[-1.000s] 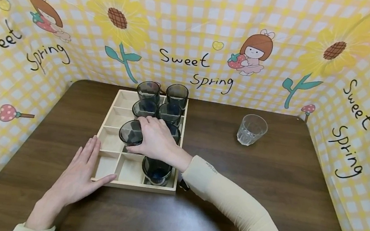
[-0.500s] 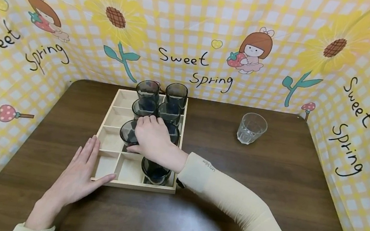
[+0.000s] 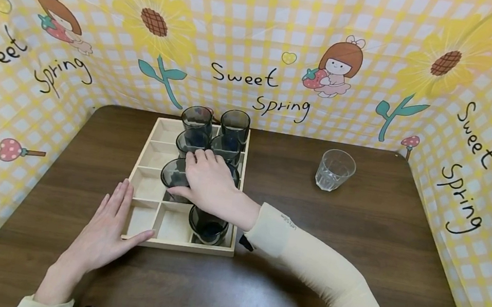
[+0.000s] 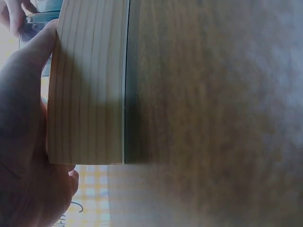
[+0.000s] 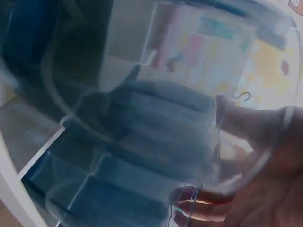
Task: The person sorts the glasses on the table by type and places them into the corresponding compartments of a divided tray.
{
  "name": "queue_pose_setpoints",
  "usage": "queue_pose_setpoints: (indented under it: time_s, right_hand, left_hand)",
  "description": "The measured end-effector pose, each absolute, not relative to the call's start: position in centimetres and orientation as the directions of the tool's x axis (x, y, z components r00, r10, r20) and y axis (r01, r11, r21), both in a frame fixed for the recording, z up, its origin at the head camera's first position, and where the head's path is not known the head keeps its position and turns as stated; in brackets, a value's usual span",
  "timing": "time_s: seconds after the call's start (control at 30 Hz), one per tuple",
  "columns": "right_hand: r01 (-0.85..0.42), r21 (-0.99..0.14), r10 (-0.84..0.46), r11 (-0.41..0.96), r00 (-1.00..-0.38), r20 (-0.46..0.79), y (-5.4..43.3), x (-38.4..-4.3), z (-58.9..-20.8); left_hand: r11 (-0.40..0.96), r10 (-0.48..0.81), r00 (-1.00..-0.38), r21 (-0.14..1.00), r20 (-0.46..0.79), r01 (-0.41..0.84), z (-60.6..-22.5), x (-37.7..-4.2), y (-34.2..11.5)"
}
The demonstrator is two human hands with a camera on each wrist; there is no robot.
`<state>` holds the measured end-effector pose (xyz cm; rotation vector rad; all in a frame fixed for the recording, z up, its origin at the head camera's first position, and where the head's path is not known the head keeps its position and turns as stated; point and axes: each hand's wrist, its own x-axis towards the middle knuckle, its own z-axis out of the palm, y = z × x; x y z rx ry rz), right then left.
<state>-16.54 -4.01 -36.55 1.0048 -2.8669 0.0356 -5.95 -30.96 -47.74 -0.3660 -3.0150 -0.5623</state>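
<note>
A pale wooden compartment tray holds several smoky dark drinking glasses in its middle and right columns. My right hand reaches over the third row from the back and holds a dark glass in the middle column. Its thumb lies across the near side; the other fingertips are partly hidden behind the rim. In the right wrist view, a front glass blurs the hand behind it. My left hand rests with straight fingers along the tray's left side, its thumb on the front left corner. The left wrist view shows the tray's front wall.
A clear faceted glass stands on the brown table, to the right of the tray. Another dark glass stands in the front right compartment, under my right wrist. A yellow checked cloth encloses the table's back and sides.
My right hand dips over the dark glass, then shifts slightly right, its thumb straightening. The dark glass moves slightly right within its compartment. My left hand keeps its place on the tray.
</note>
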Motion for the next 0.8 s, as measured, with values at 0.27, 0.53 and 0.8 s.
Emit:
queue_pose_setpoints:
  time_s: [0.27,0.53,0.8]
  right_hand:
    - [-0.660,-0.120,-0.633,0.742,-0.748,0.200,-1.4,-16.4,-36.9]
    - [-0.661,-0.191,-0.620,0.726,-0.749,0.235,1.6,-16.8,-37.6]
    - [-0.605,-0.237,-0.549,0.760,-0.793,0.264,5.9,-17.9,-38.5]
  left_hand:
    - [0.906,0.221,-0.972,0.350,0.086,0.237,-47.7,-6.0,-31.0]
    - [0.910,0.214,-0.973,0.344,0.090,0.232,-47.6,-5.9,-31.1]
    - [0.909,0.210,-0.975,0.352,0.074,0.222,-47.6,-5.9,-31.0]
